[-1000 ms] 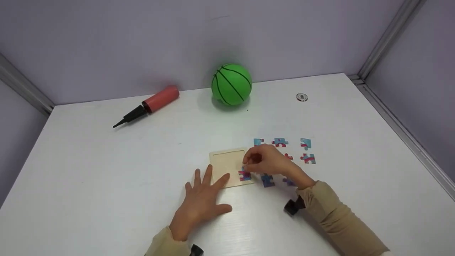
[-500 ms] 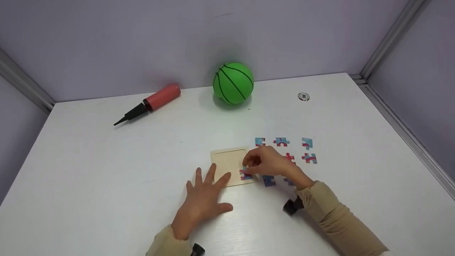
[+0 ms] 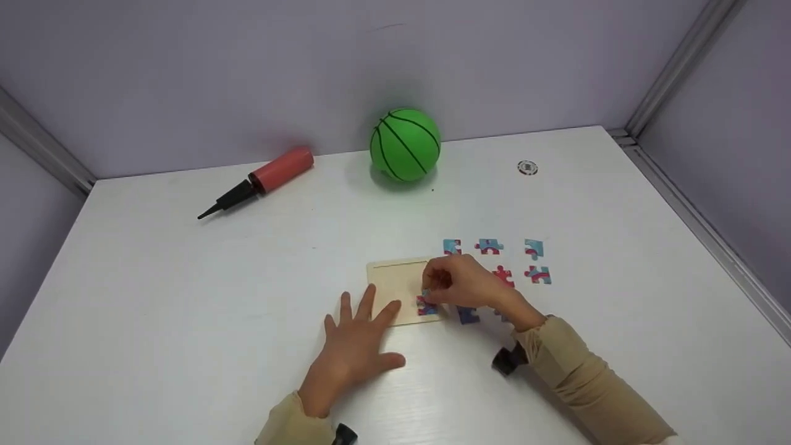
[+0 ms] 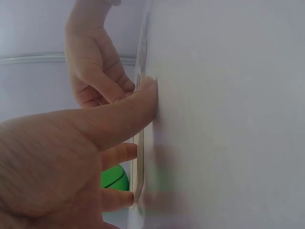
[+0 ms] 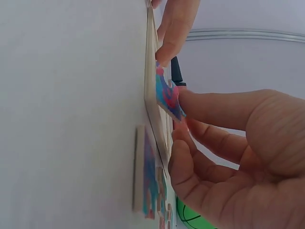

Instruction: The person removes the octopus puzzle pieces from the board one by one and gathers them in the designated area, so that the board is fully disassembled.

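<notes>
My right hand (image 3: 465,281) pinches a blue, purple and pink jigsaw piece (image 3: 426,305) above the right side of a square wooden puzzle tray (image 3: 395,281). In the right wrist view the piece (image 5: 167,95) is tilted, one edge raised off the tray, with the thumb against it. My left hand (image 3: 352,343) is spread, two fingertips resting on the tray's left and front part; its thumb lies out on the table, apart from the tray. From the left wrist view, the left hand (image 4: 57,157) hides part of the tray's edge.
Several jigsaw pieces (image 3: 537,275) lie right of the tray, some partly hidden under the right hand. A green ball (image 3: 405,145) stands by the back wall. Left of it lies a red and black hand pump (image 3: 281,172). A round chip (image 3: 528,167) sits at the back right.
The pinched jigsaw piece has tilted slightly between the right fingers and shifted by very little. The left hand stays in place on the tray. The head view has moved a little.
</notes>
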Demonstrator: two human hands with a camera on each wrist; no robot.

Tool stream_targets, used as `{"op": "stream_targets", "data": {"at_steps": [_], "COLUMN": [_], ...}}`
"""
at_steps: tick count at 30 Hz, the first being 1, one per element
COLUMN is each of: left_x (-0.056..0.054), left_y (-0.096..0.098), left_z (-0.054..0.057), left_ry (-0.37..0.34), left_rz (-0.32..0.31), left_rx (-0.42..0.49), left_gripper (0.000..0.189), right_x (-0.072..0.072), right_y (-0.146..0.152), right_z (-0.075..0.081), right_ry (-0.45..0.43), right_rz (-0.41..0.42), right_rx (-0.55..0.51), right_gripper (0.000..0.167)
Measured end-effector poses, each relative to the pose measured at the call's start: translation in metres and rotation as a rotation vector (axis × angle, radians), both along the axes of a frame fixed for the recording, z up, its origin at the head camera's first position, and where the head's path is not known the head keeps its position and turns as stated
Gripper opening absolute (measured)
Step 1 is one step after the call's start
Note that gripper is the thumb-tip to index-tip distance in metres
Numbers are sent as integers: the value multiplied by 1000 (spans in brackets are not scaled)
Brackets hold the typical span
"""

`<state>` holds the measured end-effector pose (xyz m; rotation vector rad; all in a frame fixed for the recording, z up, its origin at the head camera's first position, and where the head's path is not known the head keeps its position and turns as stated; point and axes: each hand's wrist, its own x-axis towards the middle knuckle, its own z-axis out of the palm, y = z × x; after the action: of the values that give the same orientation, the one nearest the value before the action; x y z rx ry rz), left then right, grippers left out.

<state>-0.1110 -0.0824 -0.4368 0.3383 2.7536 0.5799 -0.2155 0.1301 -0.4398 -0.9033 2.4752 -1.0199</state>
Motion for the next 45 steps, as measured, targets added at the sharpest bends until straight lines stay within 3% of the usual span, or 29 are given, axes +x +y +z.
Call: {"op": "stream_targets", "data": {"at_steps": [10,17,22,28,36,45], "left_x": [-1,-1,0,0,0,1], "left_y": [0,1,1,0,-2,-1], "left_z": [0,0,1,-2,-5,-3], "left_ry": [6,0,5,15,24,21], "left_rz": [-1,4,1,6,7,10], "left_rx": [-16,1,10,27,45,45], "left_gripper": [80,80,80,80,80,80], "right_x": [-1,-2,1,4,9,17], "right_y": [3,13,26,51,95,152], "right_z": [5,8,9,7,4,4], "right_ry": [-98,-235,-276,-246,-234,-225], "right_rz": [-8,-32,-49,-79,-200,-193], "right_rx": [-63,-210,-257,-258,-166,-76], "right_gripper": [11,16,14,12,12,12]}}
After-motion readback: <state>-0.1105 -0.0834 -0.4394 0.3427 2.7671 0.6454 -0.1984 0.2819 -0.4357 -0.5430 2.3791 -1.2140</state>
